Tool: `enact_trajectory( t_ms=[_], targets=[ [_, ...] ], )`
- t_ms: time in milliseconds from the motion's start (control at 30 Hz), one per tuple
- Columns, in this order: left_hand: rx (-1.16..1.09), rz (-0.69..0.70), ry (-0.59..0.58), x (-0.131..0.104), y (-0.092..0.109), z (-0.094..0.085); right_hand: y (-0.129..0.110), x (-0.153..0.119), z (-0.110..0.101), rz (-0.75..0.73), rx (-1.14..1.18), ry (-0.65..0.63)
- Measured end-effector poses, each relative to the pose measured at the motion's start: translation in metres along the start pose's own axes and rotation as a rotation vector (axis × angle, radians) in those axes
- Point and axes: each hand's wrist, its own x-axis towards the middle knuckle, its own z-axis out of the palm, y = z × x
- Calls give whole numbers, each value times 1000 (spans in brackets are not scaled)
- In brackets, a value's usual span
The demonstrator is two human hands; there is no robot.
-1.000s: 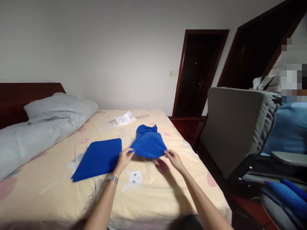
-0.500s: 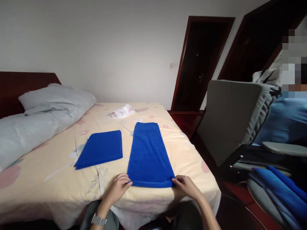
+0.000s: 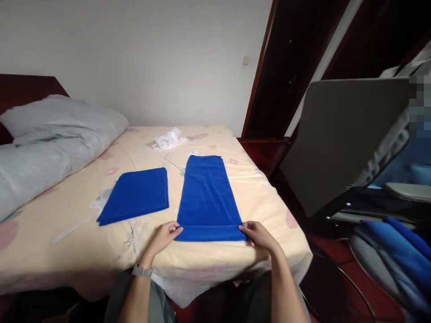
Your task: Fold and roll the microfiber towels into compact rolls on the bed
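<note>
A long blue cloth [image 3: 209, 193] lies on the bed, its near end turned over in a narrow band. My left hand [image 3: 166, 235] pinches the left corner of that band between thumb and fingers. At the right corner, my right hand [image 3: 257, 234] pinches the cloth's edge the same way. To the left, apart from the long cloth, a folded blue cloth [image 3: 136, 195] lies flat.
The bed [image 3: 262, 197] has a patterned sheet. Behind the cloths is a crumpled white plastic bag [image 3: 169, 138]; a grey quilt [image 3: 67, 134] is at the left. On the right, a person sits in a grey chair [image 3: 350, 134], near more blue cloth [image 3: 393, 255].
Both hands have drawn the near edge of the long cloth a little away from me, making the turned-over band wider. The view has tilted down and shifted.
</note>
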Motion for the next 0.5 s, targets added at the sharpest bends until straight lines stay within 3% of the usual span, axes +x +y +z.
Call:
enact_trajectory(
  t_ms=[200,500],
  targets=[
    [9,-51,46,-4,-9,11,11,3,-1,74,100,70],
    [379,-55,241,2,-16,24,8,0,-1,167,-69,163]
  ],
)
